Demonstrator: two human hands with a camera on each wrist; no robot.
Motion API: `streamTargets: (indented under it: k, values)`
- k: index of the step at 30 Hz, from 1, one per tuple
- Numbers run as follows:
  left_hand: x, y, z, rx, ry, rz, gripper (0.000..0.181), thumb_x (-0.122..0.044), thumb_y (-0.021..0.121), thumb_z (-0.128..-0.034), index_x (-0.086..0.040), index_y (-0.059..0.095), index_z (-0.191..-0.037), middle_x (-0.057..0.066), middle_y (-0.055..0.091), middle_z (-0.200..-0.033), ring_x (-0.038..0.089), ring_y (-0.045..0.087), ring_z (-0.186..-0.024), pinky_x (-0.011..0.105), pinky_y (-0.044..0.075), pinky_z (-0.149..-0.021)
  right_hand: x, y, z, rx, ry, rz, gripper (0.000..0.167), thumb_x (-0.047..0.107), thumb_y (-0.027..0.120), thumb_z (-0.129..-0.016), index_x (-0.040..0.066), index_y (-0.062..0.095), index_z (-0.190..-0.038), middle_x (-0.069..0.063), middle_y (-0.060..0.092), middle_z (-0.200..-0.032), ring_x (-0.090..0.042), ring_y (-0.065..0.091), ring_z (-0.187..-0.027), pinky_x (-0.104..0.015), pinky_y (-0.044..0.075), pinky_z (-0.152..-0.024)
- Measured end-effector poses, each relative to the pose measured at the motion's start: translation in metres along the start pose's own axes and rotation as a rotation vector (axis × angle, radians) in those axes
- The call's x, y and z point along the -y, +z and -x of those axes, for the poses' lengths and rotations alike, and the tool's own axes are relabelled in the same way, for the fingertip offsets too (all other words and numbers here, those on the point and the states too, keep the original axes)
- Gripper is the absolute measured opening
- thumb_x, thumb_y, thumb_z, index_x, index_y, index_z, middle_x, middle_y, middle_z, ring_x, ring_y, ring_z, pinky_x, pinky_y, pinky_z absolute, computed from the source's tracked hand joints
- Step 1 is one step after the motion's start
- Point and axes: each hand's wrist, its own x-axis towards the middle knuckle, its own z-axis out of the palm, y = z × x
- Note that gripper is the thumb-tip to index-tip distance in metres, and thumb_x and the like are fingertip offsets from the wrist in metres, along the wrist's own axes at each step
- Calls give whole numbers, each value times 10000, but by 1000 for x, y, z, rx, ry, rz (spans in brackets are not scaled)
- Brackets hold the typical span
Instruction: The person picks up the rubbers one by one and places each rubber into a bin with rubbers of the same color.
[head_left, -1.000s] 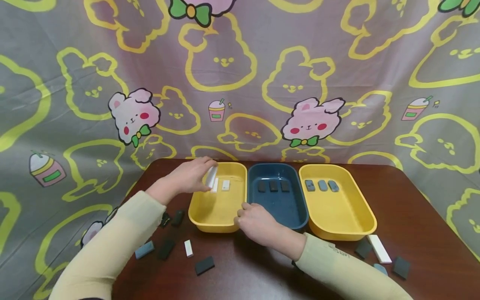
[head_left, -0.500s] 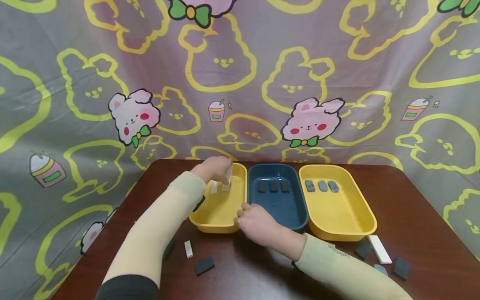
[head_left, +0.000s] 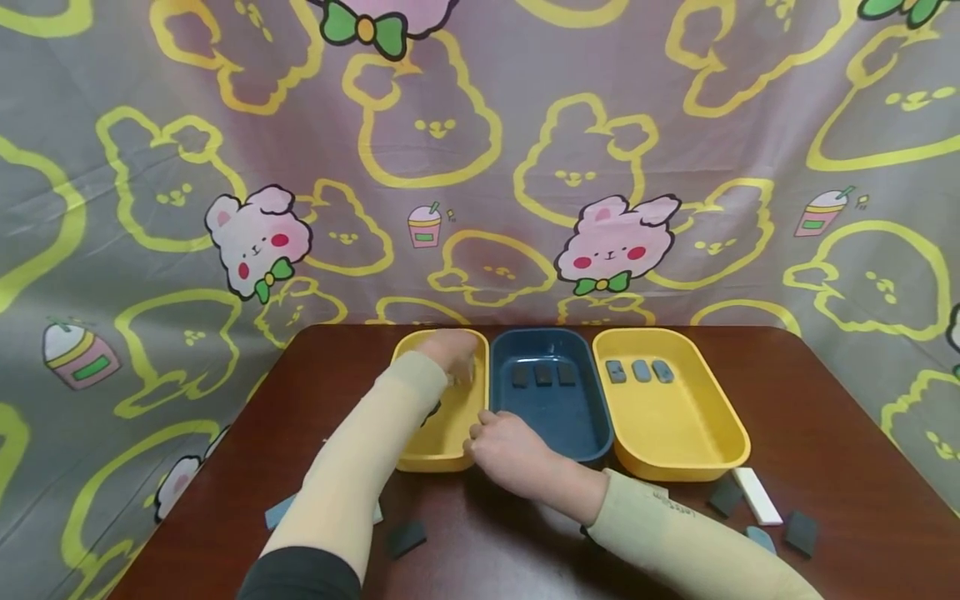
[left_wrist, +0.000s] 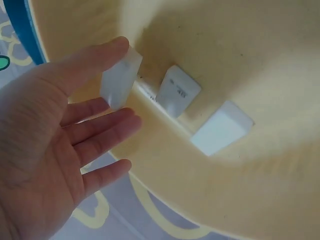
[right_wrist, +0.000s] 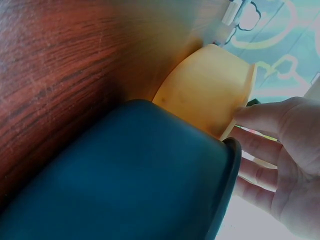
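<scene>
the left hand [left_wrist: 55,130] reaches into the yellow tub on the left [head_left: 442,454], pinching a white block [left_wrist: 120,80] between thumb and forefinger, the other fingers held out loosely. the block is tilted, just beside two more white blocks [left_wrist: 179,91] in that tub, one showing small dark marks; whether it touches the bottom, i can't tell. the right hand [head_left: 506,446] is at the tub's near right corner, pinching the rim, thumb outside and fingers over the other side. both arms wear pale sleeves [head_left: 360,442].

right beside stands a blue tub [head_left: 551,425] with three dark blocks [head_left: 543,375] in a row towards its far end, and next to it another yellow tub [head_left: 682,429] with three blue-grey blocks [head_left: 641,371] lined up likewise.

on the brown table [head_left: 787,400], near that last tub's front corner, lie a long white block [head_left: 757,496], two dark pieces [head_left: 802,533] and a blue-grey piece [head_left: 761,538]. by the left arm there's a dark slab [head_left: 407,539] and a partly hidden blue-grey slab [head_left: 280,511]. behind it all hangs a cartoon-printed curtain [head_left: 465,125].
</scene>
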Motion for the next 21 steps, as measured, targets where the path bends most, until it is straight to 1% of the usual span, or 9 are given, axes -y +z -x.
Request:
streamTargets:
  k: [1,5,9,12,15,17,21]
  values:
    - [-1,1,0,5,-10,7,147,-73,762,-785,-122,639,-720,6,537,-620,175,491,-555,270,397,-521,0,0,0,-2,-2,8,131,93,652,-910,171,726,-835,39,536,-679,-124,478,-668,-208,339,-555]
    - [-5,3,-1,-12,-17,-42,161,-98,768,-786,-140,616,-756,1,523,-644,186,484,-598,284,401,-545,1,-2,0,-12,-7,34,145,84,645,-908,177,722,-826,41,540,-682,-122,477,-672,-208,335,-549]
    - [-9,6,-5,-20,-3,-107,142,-85,752,-775,-128,631,-713,-5,465,-616,188,419,-593,296,359,-548,1,-2,0,-34,-15,52,165,75,634,-899,186,709,-802,46,536,-678,-119,478,-671,-212,338,-543]
    - [-11,8,-7,-12,20,-171,104,-100,742,-774,-131,661,-717,-28,489,-646,173,428,-621,291,376,-574,1,-1,0,-25,-16,36,156,82,637,-903,184,714,-813,47,543,-681,-116,475,-669,-211,335,-544]
    - [-11,9,-9,-7,27,-202,99,-135,761,-774,-155,665,-774,-46,561,-741,153,482,-681,279,433,-628,1,-2,0,-3,-6,13,130,102,651,-911,181,727,-840,49,552,-689,-113,465,-667,-204,323,-547]
    - [-11,10,-9,-5,19,-194,127,-130,760,-777,-163,638,-791,-40,570,-767,153,488,-694,280,441,-636,1,-1,0,-1,-5,31,127,109,655,-910,188,729,-843,50,556,-692,-112,470,-671,-202,329,-546]
    - [-9,11,-9,-14,-6,-140,153,-89,738,-775,-153,602,-745,-12,504,-674,174,428,-631,286,376,-581,1,1,0,-28,-9,83,136,112,658,-901,202,723,-822,52,560,-690,-113,481,-677,-206,343,-537]
